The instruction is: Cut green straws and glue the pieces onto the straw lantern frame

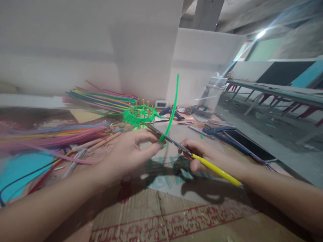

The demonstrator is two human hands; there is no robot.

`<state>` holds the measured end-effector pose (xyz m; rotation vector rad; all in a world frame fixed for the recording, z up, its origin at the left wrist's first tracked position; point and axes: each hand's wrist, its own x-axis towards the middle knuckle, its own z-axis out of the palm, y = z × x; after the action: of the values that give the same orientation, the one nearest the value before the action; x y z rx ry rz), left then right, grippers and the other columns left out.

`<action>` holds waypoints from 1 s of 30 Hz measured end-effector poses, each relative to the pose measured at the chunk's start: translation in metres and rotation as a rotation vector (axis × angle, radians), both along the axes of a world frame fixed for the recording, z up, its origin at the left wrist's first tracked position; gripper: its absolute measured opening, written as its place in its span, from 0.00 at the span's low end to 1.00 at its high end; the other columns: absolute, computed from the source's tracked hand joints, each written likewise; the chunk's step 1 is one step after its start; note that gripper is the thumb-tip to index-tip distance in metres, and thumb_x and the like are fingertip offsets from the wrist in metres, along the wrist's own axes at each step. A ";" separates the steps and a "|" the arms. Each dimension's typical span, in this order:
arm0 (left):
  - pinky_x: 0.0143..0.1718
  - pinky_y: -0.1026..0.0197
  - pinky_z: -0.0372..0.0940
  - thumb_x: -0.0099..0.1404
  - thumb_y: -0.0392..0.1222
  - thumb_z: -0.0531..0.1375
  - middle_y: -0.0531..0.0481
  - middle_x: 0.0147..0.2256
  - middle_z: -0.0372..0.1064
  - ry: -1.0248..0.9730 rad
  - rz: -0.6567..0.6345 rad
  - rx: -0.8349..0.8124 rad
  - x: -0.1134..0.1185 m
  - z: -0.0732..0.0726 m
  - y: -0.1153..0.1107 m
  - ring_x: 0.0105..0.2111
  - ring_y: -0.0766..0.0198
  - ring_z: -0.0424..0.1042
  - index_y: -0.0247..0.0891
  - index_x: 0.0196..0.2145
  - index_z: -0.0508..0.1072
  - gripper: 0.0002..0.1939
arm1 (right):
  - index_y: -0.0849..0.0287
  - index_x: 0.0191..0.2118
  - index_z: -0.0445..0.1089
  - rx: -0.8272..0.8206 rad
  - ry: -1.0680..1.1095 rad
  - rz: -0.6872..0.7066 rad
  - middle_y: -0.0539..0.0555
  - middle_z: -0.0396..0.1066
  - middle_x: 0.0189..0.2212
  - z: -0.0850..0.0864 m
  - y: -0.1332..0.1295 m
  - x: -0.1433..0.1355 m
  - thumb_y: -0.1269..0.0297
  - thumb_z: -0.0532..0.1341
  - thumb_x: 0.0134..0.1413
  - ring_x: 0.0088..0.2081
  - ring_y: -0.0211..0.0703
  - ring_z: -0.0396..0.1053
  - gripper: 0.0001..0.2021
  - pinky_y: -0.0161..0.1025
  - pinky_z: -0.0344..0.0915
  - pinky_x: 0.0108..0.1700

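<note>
My left hand pinches a bright green pipe cleaner near its lower end, and the strand rises in a slight curve. Yellow-handled scissors are gripped in my right hand. Their metal blades point up and to the left and cross the pipe cleaner close to my left fingertips. I cannot tell whether the blades are closed on it. Just behind my left hand stands a round green pipe-cleaner piece with several upright wooden sticks around it.
Bundles of coloured pipe cleaners lie on the left, with a turquoise sheet nearer. At the back are a small digital clock, a glue gun and a clear water container. Pliers and a phone lie right.
</note>
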<state>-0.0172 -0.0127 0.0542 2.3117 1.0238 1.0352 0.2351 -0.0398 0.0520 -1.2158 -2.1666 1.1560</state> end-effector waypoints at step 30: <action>0.30 0.64 0.62 0.62 0.50 0.58 0.51 0.27 0.73 -0.052 0.144 -0.284 0.006 -0.047 0.032 0.29 0.62 0.70 0.36 0.28 0.75 0.14 | 0.49 0.58 0.68 0.388 -0.456 0.245 0.57 0.67 0.51 -0.007 0.018 0.015 0.69 0.60 0.57 0.47 0.47 0.69 0.23 0.43 0.65 0.49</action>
<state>-0.0114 0.0193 0.0072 1.9983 1.2437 0.9296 0.2497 -0.0220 0.0447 -1.1386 -2.7755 0.5199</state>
